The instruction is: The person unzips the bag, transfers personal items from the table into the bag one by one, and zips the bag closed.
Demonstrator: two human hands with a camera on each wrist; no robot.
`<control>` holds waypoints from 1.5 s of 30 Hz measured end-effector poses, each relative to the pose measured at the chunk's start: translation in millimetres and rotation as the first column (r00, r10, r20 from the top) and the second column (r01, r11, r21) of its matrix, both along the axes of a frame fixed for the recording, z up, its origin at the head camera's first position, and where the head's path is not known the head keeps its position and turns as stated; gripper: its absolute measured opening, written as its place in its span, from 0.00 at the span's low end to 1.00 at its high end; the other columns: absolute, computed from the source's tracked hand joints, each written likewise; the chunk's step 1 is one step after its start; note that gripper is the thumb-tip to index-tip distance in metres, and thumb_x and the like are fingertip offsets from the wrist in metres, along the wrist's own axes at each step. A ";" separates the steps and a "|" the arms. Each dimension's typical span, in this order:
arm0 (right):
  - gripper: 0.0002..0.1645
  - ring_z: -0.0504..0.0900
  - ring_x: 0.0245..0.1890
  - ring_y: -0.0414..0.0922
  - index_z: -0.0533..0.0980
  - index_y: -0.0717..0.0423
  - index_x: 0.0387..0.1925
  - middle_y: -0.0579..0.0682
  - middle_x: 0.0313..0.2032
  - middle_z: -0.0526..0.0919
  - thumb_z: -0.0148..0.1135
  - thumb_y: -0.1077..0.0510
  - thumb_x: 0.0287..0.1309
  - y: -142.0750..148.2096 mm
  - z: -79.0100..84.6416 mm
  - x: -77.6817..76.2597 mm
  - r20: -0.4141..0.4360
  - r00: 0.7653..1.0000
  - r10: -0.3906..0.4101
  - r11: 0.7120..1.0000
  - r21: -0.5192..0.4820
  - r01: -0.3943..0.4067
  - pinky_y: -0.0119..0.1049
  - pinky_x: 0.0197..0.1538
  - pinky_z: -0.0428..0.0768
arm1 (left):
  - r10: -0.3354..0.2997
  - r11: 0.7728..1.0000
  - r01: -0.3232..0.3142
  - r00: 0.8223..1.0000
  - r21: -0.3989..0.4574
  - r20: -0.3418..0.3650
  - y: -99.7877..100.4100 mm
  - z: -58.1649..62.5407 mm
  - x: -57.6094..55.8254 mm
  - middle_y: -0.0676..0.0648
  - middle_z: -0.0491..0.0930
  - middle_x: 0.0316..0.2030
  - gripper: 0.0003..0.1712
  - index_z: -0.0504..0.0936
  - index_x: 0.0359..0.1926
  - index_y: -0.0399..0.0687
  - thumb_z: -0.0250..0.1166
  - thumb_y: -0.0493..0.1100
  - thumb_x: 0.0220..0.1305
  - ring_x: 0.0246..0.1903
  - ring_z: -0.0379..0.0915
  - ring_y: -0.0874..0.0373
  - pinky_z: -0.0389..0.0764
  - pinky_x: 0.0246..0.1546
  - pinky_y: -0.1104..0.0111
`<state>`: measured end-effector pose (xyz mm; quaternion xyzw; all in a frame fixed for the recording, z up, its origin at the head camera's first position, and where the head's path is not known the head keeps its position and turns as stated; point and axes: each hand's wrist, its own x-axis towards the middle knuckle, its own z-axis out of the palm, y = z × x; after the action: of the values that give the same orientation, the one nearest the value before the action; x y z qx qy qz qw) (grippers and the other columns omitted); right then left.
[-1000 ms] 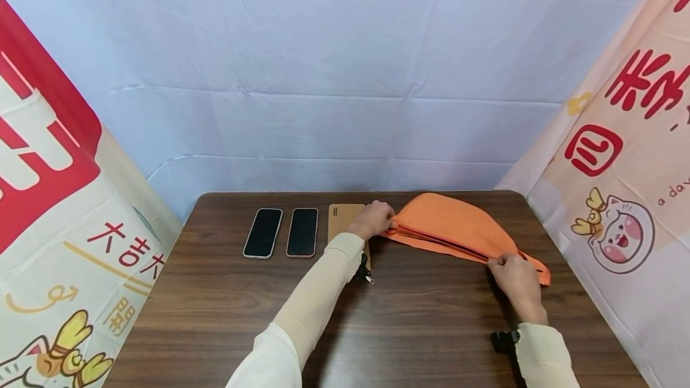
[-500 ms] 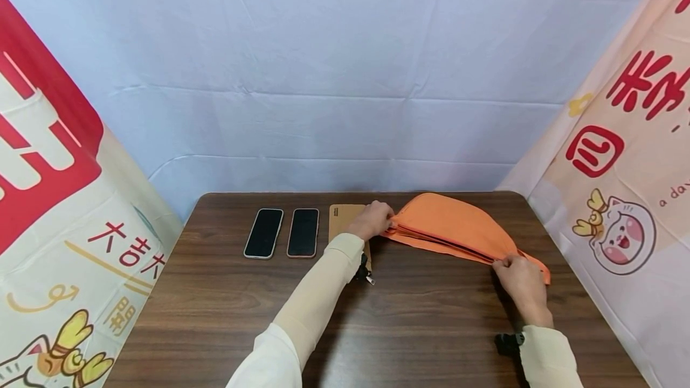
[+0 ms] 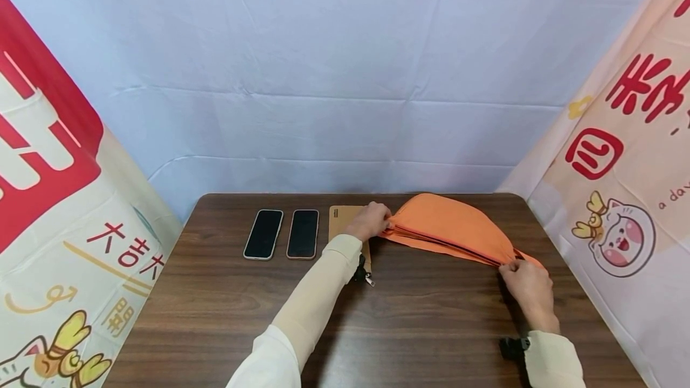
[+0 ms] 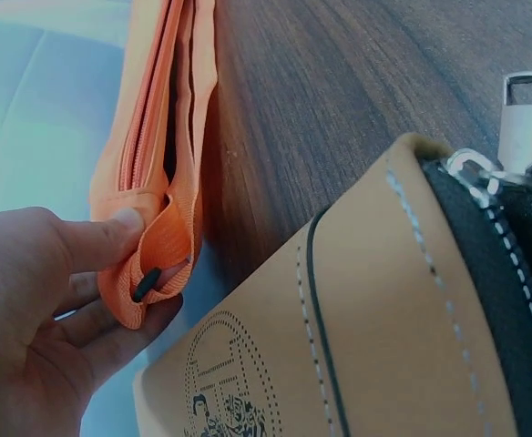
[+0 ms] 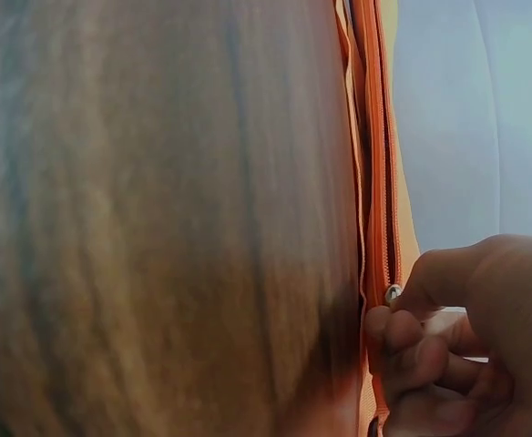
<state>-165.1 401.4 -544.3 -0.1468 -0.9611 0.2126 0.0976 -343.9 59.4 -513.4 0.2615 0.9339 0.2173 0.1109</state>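
Pinching one end of the orange bag (image 3: 453, 220) between thumb and fingers, the left hand (image 3: 372, 220) sits near twelve o'clock on the wooden table (image 3: 409, 328) as the head view shows it, while the right hand (image 3: 528, 287), toward three, has its thumb and fingers pressed together on the bag's metal zipper pull (image 5: 393, 294). Between them the bag stretches from about twelve to past two o'clock, its zipper along the near side. Beside the left hand is a tan pouch (image 3: 342, 215), partly covered, with a pale-edged phone (image 3: 263, 234) near ten and a second phone (image 3: 303, 234) near eleven.
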 end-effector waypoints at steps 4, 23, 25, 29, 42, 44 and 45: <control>0.23 0.66 0.22 0.49 0.68 0.52 0.16 0.48 0.18 0.65 0.56 0.56 0.71 0.8 0.1 1.9 0.011 1.000 -0.005 1.000 -0.015 0.006 0.41 0.27 0.61 | 0.003 1.000 -0.003 1.000 -0.002 0.000 0.7 0.4 1.4 0.51 0.87 0.38 0.13 0.91 0.51 0.49 0.62 0.46 0.81 0.26 0.72 0.62 0.72 0.30 0.72; 0.25 0.65 0.21 0.48 0.65 0.51 0.15 0.45 0.16 0.61 0.56 0.55 0.71 -4.1 -1.9 3.1 0.016 1.000 -0.017 0.999 -0.028 0.018 0.40 0.26 0.61 | 0.015 0.999 -0.016 1.000 -0.038 -0.019 0.1 -5.1 0.4 0.50 0.88 0.41 0.13 0.90 0.53 0.48 0.62 0.47 0.81 0.29 0.73 0.61 0.73 0.33 0.72; 0.25 0.65 0.20 0.48 0.65 0.51 0.15 0.45 0.16 0.61 0.56 0.55 0.71 -5.4 -1.7 3.6 0.019 1.000 -0.009 1.000 -0.027 0.010 0.40 0.26 0.60 | 0.014 0.999 -0.015 0.999 -0.044 -0.029 -0.2 -6.1 0.0 0.50 0.88 0.43 0.14 0.90 0.54 0.48 0.61 0.47 0.81 0.29 0.73 0.61 0.74 0.33 0.72; 0.25 0.65 0.20 0.47 0.66 0.52 0.17 0.45 0.17 0.62 0.55 0.53 0.73 -7.0 -0.6 4.8 0.040 0.999 0.019 0.999 -0.036 -0.017 0.39 0.25 0.60 | 0.020 0.999 -0.022 0.999 -0.049 -0.040 -0.7 -8.0 -1.6 0.48 0.88 0.49 0.15 0.88 0.58 0.47 0.61 0.46 0.81 0.33 0.77 0.61 0.77 0.37 0.71; 0.28 0.63 0.16 0.48 0.63 0.51 0.14 0.46 0.15 0.60 0.63 0.54 0.69 -12.0 5.6 2.2 -0.053 0.998 0.036 0.995 0.091 -0.032 0.42 0.19 0.58 | -0.023 0.996 0.008 0.985 -0.091 -0.171 0.8 -5.3 1.7 0.48 0.81 0.58 0.18 0.84 0.64 0.49 0.61 0.47 0.82 0.56 0.79 0.55 0.84 0.56 0.66; 0.27 0.62 0.16 0.48 0.63 0.50 0.14 0.46 0.15 0.60 0.63 0.55 0.67 -14.3 7.9 -0.5 -0.089 0.996 0.028 0.994 0.108 -0.019 0.42 0.18 0.58 | -0.034 0.995 0.014 0.975 -0.094 -0.218 2.0 -3.0 3.9 0.48 0.81 0.56 0.16 0.85 0.62 0.50 0.60 0.47 0.82 0.56 0.77 0.55 0.83 0.56 0.66; 0.27 0.62 0.15 0.48 0.62 0.50 0.14 0.46 0.15 0.59 0.62 0.55 0.67 -15.6 9.2 -2.1 -0.103 0.994 0.027 0.993 0.114 -0.015 0.42 0.18 0.57 | -0.037 0.996 0.016 0.971 -0.090 -0.236 2.7 -1.7 5.2 0.48 0.81 0.56 0.16 0.85 0.62 0.50 0.60 0.46 0.82 0.56 0.77 0.55 0.83 0.57 0.66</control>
<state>-167.2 385.9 -535.0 -0.1195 -0.9667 0.1663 0.1537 -338.7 62.2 -515.1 0.2928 0.9455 0.1420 0.0125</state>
